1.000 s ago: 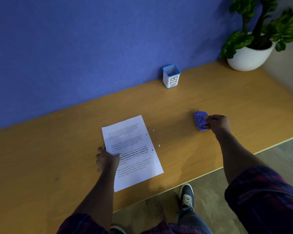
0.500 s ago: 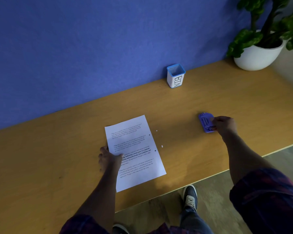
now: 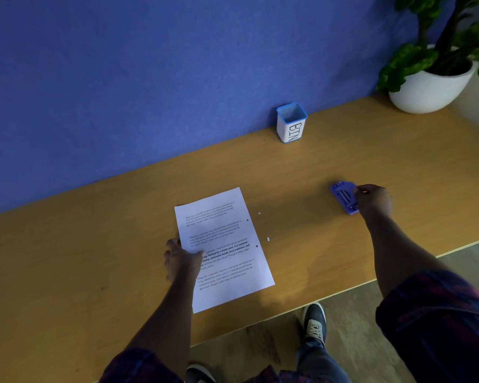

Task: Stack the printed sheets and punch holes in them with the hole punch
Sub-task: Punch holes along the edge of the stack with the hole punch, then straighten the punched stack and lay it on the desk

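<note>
The printed sheets lie flat near the front edge of the table, their long axis running from that front edge back toward the blue wall and leaning a little to the left at the far end. Two dark punched holes show along their right long edge, and two tiny white paper dots rest on the bare wood just beside that edge. The left hand lies on the left long edge of the sheets about halfway along, fingers curled loosely with the thumb on the paper; I would call that grip a press to hold them down, though whether any fingers are hooked under the edge I cannot tell. The hole punch sits well apart to the right of the sheets, further back on the table, its long axis roughly parallel to theirs. The right hand is the nearer one, touching its right side with fingers bunched together; whether that grip is truly clamped on the punch or only resting against it I cannot tell. A small cup marked BIN stands at the back edge against the wall.
</note>
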Action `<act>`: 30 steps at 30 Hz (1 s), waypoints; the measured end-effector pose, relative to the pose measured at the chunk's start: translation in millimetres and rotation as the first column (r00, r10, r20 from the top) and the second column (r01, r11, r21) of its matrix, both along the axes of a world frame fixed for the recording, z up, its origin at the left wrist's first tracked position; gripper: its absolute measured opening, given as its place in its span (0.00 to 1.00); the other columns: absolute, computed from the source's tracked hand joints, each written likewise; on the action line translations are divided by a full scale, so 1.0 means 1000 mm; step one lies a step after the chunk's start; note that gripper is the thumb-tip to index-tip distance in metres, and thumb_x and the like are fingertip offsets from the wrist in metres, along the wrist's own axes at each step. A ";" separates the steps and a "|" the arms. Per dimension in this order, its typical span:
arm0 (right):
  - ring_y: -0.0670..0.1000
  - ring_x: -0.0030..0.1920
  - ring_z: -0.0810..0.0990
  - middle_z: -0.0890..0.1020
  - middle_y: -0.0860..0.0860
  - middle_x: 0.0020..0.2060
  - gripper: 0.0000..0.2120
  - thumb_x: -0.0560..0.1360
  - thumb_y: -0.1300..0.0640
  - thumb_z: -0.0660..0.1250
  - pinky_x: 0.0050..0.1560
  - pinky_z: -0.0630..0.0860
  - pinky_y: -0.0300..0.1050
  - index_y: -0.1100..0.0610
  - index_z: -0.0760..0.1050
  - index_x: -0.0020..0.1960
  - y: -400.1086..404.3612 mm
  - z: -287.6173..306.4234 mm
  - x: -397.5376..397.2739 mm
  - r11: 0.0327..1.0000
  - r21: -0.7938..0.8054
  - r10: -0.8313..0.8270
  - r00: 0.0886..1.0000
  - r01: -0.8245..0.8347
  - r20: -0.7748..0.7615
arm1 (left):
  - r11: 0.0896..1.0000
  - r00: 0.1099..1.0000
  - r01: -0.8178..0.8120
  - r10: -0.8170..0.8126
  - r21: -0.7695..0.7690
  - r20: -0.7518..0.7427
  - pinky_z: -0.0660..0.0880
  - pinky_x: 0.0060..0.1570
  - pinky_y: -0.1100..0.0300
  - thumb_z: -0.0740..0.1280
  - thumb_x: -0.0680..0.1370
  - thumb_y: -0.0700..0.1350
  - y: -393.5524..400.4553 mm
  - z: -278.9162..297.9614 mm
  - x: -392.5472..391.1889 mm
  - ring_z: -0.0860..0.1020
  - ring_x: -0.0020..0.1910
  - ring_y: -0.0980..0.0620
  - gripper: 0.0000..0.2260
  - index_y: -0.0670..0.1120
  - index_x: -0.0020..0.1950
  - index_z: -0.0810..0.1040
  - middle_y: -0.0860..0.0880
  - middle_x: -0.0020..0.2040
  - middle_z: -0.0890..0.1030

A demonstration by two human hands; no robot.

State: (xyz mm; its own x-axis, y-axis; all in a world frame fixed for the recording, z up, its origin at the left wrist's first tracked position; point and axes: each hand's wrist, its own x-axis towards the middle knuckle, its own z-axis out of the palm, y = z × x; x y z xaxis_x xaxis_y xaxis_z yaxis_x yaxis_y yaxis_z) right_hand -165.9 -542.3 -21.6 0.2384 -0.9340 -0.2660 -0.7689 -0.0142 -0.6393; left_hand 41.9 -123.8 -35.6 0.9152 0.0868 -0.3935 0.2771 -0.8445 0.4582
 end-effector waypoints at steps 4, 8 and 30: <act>0.65 0.54 0.83 0.85 0.63 0.54 0.15 0.80 0.52 0.68 0.45 0.70 0.46 0.58 0.82 0.63 0.003 0.003 0.002 1.000 -0.006 -0.016 1.000 0.016 -0.014 | 1.000 1.000 -0.005 0.005 0.001 -0.003 0.78 0.56 0.34 0.81 0.67 0.47 0.000 0.001 0.001 0.76 0.62 0.36 0.38 0.50 0.69 0.62 0.40 0.64 0.75; 0.64 0.54 0.83 0.85 0.63 0.54 0.15 0.81 0.52 0.67 0.44 0.70 0.46 0.57 0.82 0.63 0.006 0.007 0.003 0.999 -0.005 -0.045 0.998 0.045 -0.039 | 1.000 1.000 -0.003 0.003 -0.003 -0.015 0.79 0.52 0.34 0.82 0.65 0.48 0.003 -0.001 0.003 0.78 0.59 0.37 0.37 0.51 0.65 0.62 0.42 0.60 0.76; 0.49 0.45 0.80 0.82 0.52 0.53 0.19 0.78 0.47 0.70 0.46 0.82 0.50 0.58 0.78 0.64 0.191 -0.007 0.055 0.780 -0.315 0.613 0.759 -0.540 0.217 | 0.868 0.986 -0.035 -0.050 -0.495 -0.158 0.82 0.49 0.51 0.78 0.73 0.40 0.030 0.030 0.011 0.85 0.45 0.46 0.09 0.42 0.51 0.84 0.47 0.48 0.86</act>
